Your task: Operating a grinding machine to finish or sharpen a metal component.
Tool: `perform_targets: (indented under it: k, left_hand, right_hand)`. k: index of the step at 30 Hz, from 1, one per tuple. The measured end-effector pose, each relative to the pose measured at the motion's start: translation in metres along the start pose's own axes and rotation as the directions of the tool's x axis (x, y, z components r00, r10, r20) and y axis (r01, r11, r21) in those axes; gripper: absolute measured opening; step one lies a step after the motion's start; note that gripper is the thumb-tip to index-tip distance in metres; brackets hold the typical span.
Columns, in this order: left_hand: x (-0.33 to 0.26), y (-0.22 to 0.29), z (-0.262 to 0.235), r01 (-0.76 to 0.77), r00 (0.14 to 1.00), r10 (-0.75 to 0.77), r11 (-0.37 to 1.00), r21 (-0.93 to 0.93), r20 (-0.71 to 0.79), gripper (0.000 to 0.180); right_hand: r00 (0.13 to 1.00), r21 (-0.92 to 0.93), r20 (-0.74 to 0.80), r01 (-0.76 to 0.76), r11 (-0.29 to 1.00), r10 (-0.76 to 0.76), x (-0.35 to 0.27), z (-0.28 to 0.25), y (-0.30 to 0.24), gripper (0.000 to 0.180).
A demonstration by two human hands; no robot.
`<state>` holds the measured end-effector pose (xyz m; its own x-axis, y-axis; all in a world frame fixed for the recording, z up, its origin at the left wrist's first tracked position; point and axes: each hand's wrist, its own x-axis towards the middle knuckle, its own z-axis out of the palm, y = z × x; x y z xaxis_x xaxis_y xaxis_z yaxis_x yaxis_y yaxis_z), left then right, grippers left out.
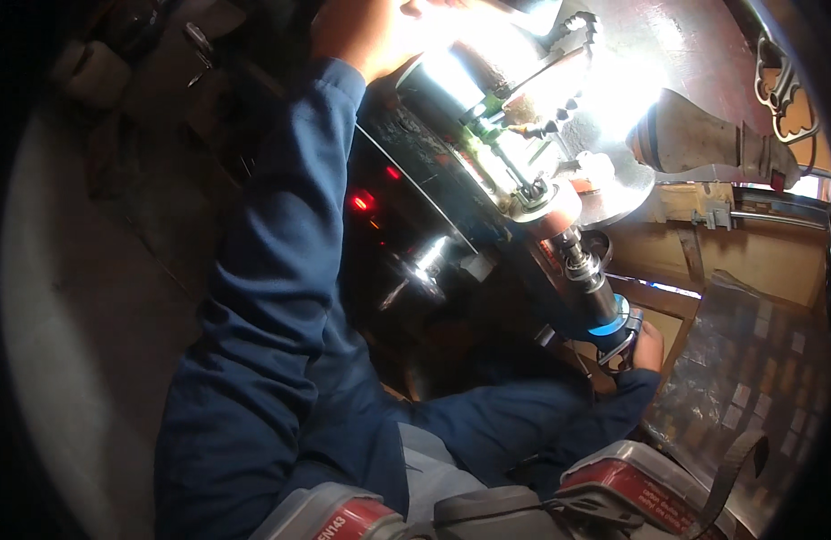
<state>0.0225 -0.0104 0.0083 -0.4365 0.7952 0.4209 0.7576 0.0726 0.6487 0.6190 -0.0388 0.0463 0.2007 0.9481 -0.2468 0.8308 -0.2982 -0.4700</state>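
Note:
My right hand [647, 346] is closed round the rear end of a cylindrical tool [600, 301] with a dark metal body, a blue band and a silver chuck at the front. The tool slants up and left, its chuck end close to a round orange-brown part [559, 211] on a brightly lit machine [496, 135]. Up at the top edge, my left hand [370, 31] reaches to the machine's upper end. Strong glare washes out its fingers, so their grip is hidden. A segmented coolant-type hose [564, 112] curves over the lit area.
A dusty tapered machine part [703, 139] juts in at right, near wooden boards [757, 243]. Clear plastic sheeting [739, 378] covers small items at lower right. Red lights [361, 202] glow in the dark below the machine. Grey-and-red filter cartridges [631, 486] crowd the lower edge.

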Motion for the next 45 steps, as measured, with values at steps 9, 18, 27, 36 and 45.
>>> perform_targets:
  k: [9,18,27,36,45]
  left_hand:
    - [-0.001,-0.004,-0.002,0.003,0.999,-0.004,1.000,-0.014,-0.054,0.016]
    - [-0.005,-0.008,0.006,0.011,0.996,-0.014,0.999,-0.039,-0.082,0.015]
    - [-0.003,-0.003,0.004,0.099,0.994,-0.103,0.986,-0.138,-0.022,0.018]
    - [-0.004,0.008,-0.006,-0.006,1.000,0.005,0.998,0.068,0.009,0.017]
    - [0.018,-0.023,0.016,-0.041,0.942,0.101,0.981,-0.190,0.319,0.029]
  right_hand:
    - [0.936,-0.543,-0.330,-0.080,0.836,-0.125,0.021,-0.001,-0.037,0.051]
    - [0.405,-0.352,-0.770,0.374,0.858,-0.492,-0.091,0.101,-0.002,0.038]
    - [0.806,-0.179,-0.561,0.105,0.978,-0.189,-0.050,0.043,-0.006,0.030]
    - [0.935,-0.126,-0.329,0.092,0.988,-0.129,-0.021,0.021,0.003,0.026]
    - [0.904,-0.706,0.327,0.426,0.565,-0.274,0.053,0.012,0.012,0.039]
